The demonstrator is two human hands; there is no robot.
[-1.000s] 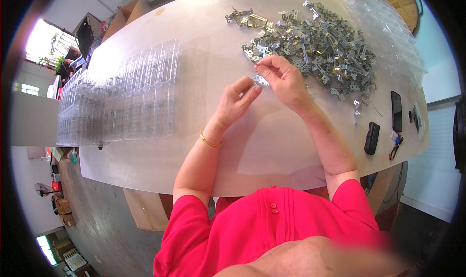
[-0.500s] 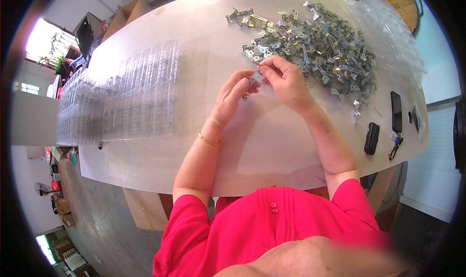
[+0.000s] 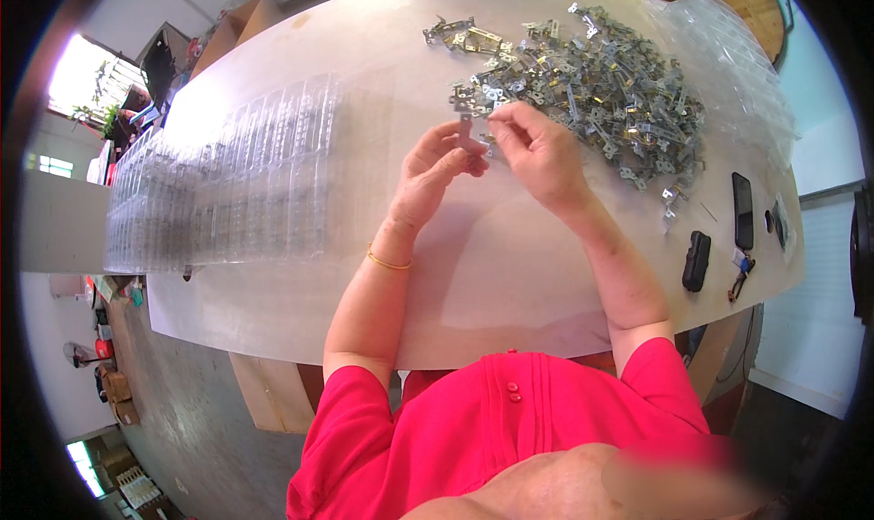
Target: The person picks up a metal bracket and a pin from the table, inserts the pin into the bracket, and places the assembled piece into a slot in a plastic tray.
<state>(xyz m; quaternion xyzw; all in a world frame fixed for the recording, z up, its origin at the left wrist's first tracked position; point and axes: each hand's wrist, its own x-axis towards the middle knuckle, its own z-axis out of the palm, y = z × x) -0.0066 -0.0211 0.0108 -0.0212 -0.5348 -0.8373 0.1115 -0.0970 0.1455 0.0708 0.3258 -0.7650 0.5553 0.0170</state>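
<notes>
Fingers (image 3: 464, 156) of the left hand (image 3: 435, 176) pinch a small flat silver metal bracket (image 3: 467, 130), which stands nearly upright above the pale white bench (image 3: 510, 265). Fingertips of the right hand (image 3: 537, 151) close on the same bracket from its right side, so both hands meet at it. Just beyond the bracket, and spreading away to its right, lies a loose heap of silver and brass-coloured metal hinges (image 3: 592, 83). Well to the bracket's left, rows of clear plastic blister trays (image 3: 228, 188) overlap along the bench. Far right of the bracket, near the bench edge, lie a black phone (image 3: 743, 210), a small black oblong case (image 3: 696, 260) and a bunch of keys (image 3: 739, 274). A thin gold bangle (image 3: 387, 261) circles the left wrist.
</notes>
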